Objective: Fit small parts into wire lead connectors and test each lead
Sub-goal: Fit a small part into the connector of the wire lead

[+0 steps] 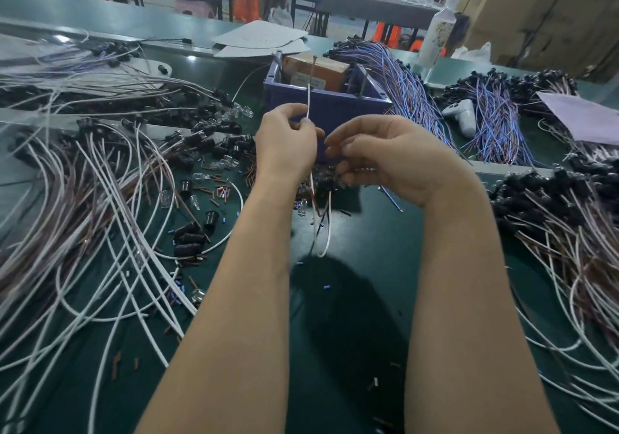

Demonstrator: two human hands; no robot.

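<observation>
Centre: left hand (284, 142), right hand (385, 155) over the table (351, 299), lead (308, 105) in the left
Just behind: crate (335, 105), box (318, 70) inside
Left: heap of leads (83, 182)
Right: second heap (562, 226)
Behind right: wire bundles (412, 88), bottle (437, 31) beyond

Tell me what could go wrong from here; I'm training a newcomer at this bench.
1. The white wire pinched by the left hand runs down among connectors under the hands and may snag.
2. Small parts lie scattered on the mat beside the left forearm; a sweep could knock them off.
3. Similar lead piles at left and right could get mixed.
</observation>
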